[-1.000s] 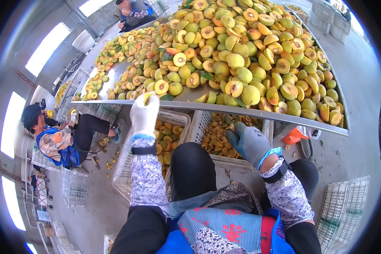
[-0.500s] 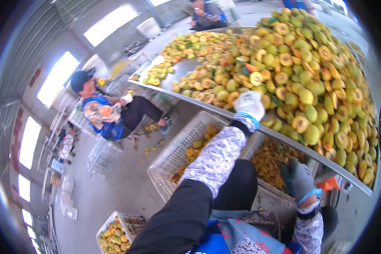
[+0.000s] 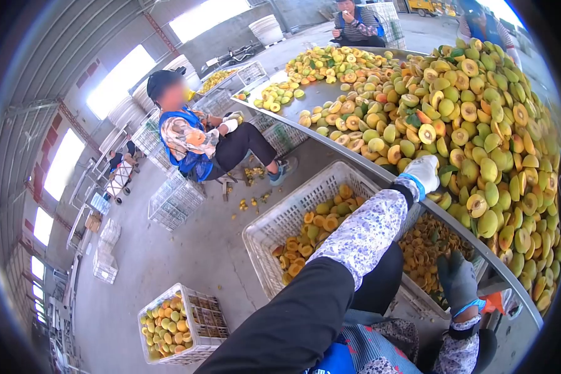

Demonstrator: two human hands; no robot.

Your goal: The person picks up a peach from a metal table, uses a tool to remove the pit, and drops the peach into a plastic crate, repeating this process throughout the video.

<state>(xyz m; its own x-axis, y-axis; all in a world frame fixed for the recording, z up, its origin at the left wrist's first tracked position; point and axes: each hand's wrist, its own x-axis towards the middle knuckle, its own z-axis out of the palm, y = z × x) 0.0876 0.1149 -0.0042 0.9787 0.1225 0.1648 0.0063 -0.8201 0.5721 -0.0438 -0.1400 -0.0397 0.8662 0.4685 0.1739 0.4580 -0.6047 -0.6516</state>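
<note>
A heap of halved yellow-green fruit [image 3: 480, 131] covers the metal table [image 3: 321, 93]. At the table's near edge, my left hand [image 3: 424, 174] in a white glove reaches to the fruit; its fingertips are too unclear to tell what they hold. Lower right, my right hand [image 3: 458, 280] in a grey glove hangs over a crate of darker fruit pieces [image 3: 427, 246]; its fingers point up and any held thing is hidden. Beneath my left arm stands a white crate [image 3: 262, 240] with fruit halves [image 3: 318, 227].
Another crate of fruit [image 3: 168, 327] is on the floor at the lower left. A seated person [image 3: 190, 140] holds something at the left, near empty crates [image 3: 174, 202]. A second person [image 3: 358, 25] sits behind the table. An orange object [image 3: 493, 302] lies under the table's edge.
The view has shifted, so the table and crates sit differently in the frame. My left hand stays at the table edge, and my right hand remains low over the darker pieces.
</note>
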